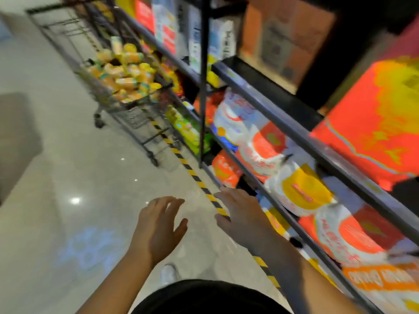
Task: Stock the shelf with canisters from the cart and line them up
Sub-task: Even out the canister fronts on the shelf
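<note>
Several tiers of dark metal shelving (281, 116) run along the right of the aisle, already loaded so that printed faces look outward for the shopper. The pale glossy floor (90, 166) fills the left half of the view. A large red box (381, 123) sits on an upper tier at far right, near the front edge. The wire cart (133, 114) stands ahead, parked close against the shelving, presumably so stock can pass across with little carrying. White, orange and yellow bags (260, 141) lie stacked on the middle tier, leaning forward on one another. The canisters (127, 73), yellow and orange, remain heaped loose in the cart's top basket, lying at all angles; none can be seen lined up on a shelf from here. Both hands are raised in front of the body and hold nothing. The left hand (158, 232) is over the floor, its fingers relaxed, slightly bent and a little spread. The right hand (242, 214) is just beside the lower shelf edge, fingers extended forward and close together as far as blur allows, thumb apart. Judgement: the person is between loads and well apart from the cart, hands ready for the next pick-up. Black-and-yellow tape (195, 175) marks the floor along the shelf base, likely a keep-clear line. One light shoe (169, 274) shows below the arms. The whole view is smeared, so labels are unreadable.
</note>
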